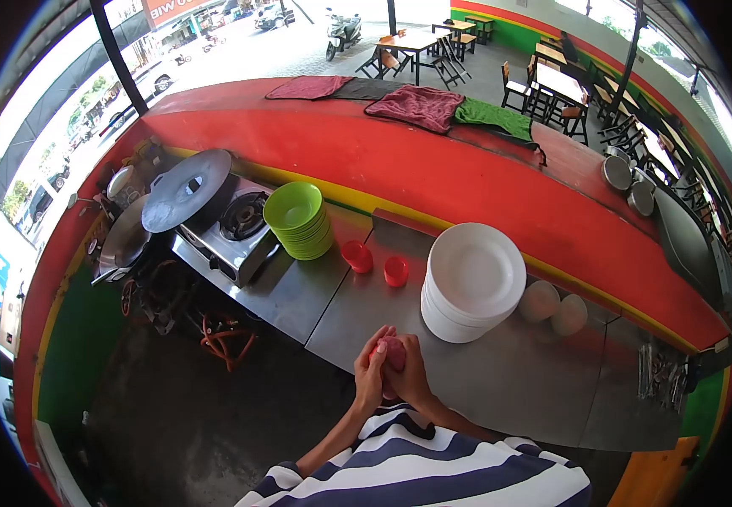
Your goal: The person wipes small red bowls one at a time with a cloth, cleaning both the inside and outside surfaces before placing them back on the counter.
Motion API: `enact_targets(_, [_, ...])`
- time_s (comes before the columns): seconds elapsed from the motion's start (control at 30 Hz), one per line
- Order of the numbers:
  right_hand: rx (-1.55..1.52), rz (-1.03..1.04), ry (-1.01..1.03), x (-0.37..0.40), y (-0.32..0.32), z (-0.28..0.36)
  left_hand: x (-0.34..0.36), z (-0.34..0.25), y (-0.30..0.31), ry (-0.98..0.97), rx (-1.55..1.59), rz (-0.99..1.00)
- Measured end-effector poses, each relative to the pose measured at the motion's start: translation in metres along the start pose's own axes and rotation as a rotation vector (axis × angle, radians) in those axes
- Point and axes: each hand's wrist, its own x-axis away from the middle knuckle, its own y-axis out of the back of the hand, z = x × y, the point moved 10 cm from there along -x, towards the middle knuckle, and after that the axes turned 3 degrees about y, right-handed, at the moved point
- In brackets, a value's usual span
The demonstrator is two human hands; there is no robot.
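Note:
My left hand [369,372] and my right hand [409,374] are pressed together in front of my striped shirt, at the counter's near edge. Both are closed around a bunched pink cloth [394,352], which bulges out between the fingers. Most of the cloth is hidden in my grip. On the steel counter [501,384] just beyond stand two red cups [357,256] and a tall stack of white plates [474,275]. A stack of green bowls [298,221] is farther left.
A gas stove [243,218] with a big pan lid [187,191] occupies the left end. To the right are two pale bowls [539,301] and a pile of cutlery [661,373]. Folded cloths [416,107] lie on the red ledge [315,139]. Tables and chairs stand beyond.

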Motion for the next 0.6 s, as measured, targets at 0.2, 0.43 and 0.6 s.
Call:
enact_targets(0.2, [-0.135,0.27,-0.28,0.023,-0.009,-0.02,0.007,-0.001,-0.005,-0.067,-0.107,0.07])
enact_targets(0.43, [-1.174,0.078,-0.837,0.053,0.005,-0.04,-0.002,0.024,-0.007,0.061,-0.086,0.225])
enact_targets(0.6, [-0.575,-0.241,-0.353,0.03,0.057,-0.024,0.007,0.007,-0.039,0.027,0.148,0.238])
